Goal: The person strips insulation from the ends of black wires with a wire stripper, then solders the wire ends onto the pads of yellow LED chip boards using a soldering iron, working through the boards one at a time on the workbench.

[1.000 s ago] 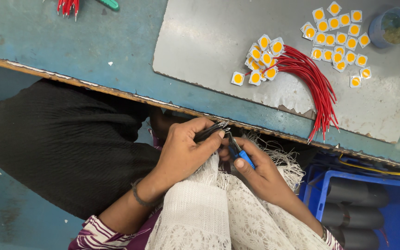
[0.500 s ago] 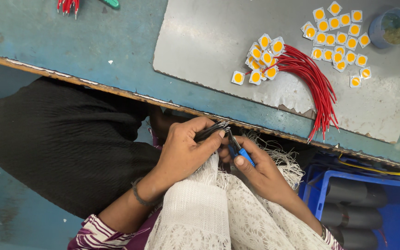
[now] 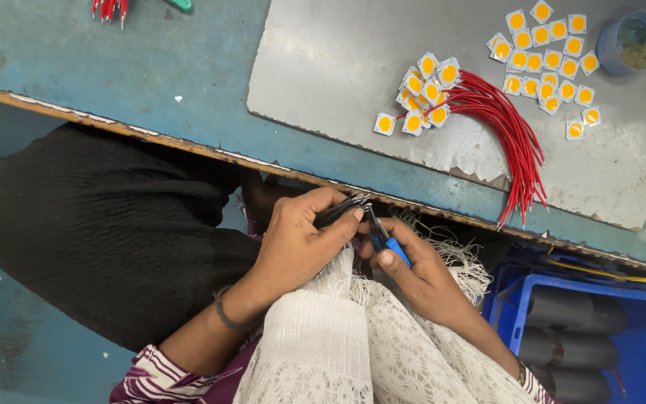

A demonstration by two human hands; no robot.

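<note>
Below the bench edge, over the lap, the left hand (image 3: 297, 243) pinches a bundle of black wires (image 3: 338, 212), fingers clenched round it, tips poking out to the right. Right hand (image 3: 420, 273) grips blue-handled cutters (image 3: 384, 238), nose touching the wire ends (blades too small to read). Best kept steady: ends level, bundle tight, tool square to the wires, clear of the lace cloth (image 3: 353, 337).

No pkgs, labels, signs or screens visible
</note>
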